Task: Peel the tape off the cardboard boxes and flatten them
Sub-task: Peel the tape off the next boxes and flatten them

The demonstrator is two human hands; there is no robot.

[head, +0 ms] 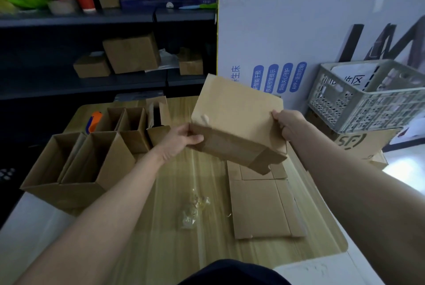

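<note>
Left grip point(184, 138): pinches the left end of the cardboard box point(236, 119), thumb on the near panel, fingers tucked behind.
Right grip point(288, 124): curled round the box's right edge, fingertips hidden behind the panel.
Box, place: in the air between both grips, above the far half of the bench point(161, 250) and over the far end of the flat stack point(264, 206).
Box, long axis: runs left to right from one grip to the other, dropping toward the right.
Box, facing: broad panel turned up toward the camera with its far edge raised. A fold runs along the near side, and the end flap point(271, 161) hangs at the lower right, pointing down at the stack.
Box, state: seems partly collapsed, not yet pressed flat (judged from the angle at the fold).
Risk, tape: a pale scrap point(204, 119) beside the left grip may be leftover tape. If so, laying the box down now would leave it unpeeled.
Risk, spring-back: set down without pressing the fold, the panels would likely open again and slide off the stack.
Risk, slip: both grips hold only the edges, so a twist could pull the board free.
Risk, tape wad point(193, 211): it lies just left of the stack, and a box landing wide could stick to it.
</note>
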